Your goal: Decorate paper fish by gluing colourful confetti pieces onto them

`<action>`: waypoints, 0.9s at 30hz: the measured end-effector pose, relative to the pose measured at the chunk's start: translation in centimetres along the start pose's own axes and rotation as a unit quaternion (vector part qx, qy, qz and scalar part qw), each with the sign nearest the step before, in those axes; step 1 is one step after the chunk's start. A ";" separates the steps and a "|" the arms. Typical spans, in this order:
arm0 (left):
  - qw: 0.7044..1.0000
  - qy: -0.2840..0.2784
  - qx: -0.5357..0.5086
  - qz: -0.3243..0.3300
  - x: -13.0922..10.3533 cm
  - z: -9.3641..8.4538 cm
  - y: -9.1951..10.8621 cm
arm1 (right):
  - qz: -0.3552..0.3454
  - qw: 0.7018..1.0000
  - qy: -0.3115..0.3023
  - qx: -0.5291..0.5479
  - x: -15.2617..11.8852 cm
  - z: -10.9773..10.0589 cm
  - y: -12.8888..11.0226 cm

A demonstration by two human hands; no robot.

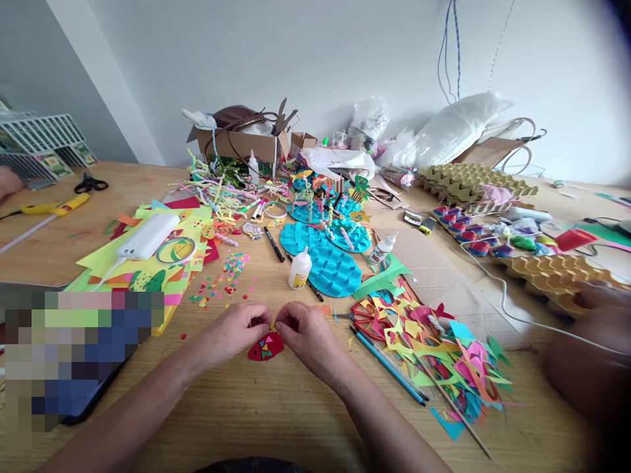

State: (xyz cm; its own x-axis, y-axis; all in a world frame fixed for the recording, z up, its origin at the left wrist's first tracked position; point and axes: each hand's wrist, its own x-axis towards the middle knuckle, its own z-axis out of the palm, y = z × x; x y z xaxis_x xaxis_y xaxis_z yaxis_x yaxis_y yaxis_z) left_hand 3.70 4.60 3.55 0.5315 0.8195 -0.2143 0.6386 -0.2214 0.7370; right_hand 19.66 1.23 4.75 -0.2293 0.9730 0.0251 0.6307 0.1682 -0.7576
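My left hand (246, 323) and my right hand (302, 332) meet just above the table, fingertips nearly touching. Both are closed in a pinch. A speck of yellow shows between them, too small to name. Right below lies a red paper fish (266, 347) with small coloured triangles stuck on its body; my fingers partly hide its upper edge. Beyond my hands stands a white glue bottle (300, 270) with a yellow label. Tiny coloured paper bits (235, 263) are scattered to the left of it. Past the bottle lies a blue oval (328, 259) covered in paper strips.
Paper scraps (444, 348) spill around a red basket (367, 318) on the right, beside a blue pencil (389, 368). Coloured sheets (103, 253) carry a white power bank (150, 236). At the right edge, another person's arm (582, 368) reaches to an egg tray (542, 276).
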 end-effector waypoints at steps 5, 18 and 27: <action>1.000 -0.005 0.012 0.000 -0.1 0.2 0.4 | -0.011 1.000 0.002 -0.016 -0.1 -0.1 0.0; 0.998 -0.016 0.063 0.010 -0.2 0.3 0.4 | -0.020 0.999 -0.014 -0.035 -0.3 0.3 0.8; 0.996 -0.017 0.079 0.032 -0.2 0.6 0.3 | -0.027 0.998 -0.041 -0.044 -0.3 0.5 0.7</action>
State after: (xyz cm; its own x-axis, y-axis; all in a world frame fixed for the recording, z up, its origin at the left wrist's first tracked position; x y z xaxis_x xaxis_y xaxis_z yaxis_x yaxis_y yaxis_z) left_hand 4.12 4.08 3.42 0.5909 0.7834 -0.1925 0.6809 -0.3563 0.6399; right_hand 19.83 1.01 3.91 -0.3231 0.9463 0.0088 0.6774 0.2377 -0.6961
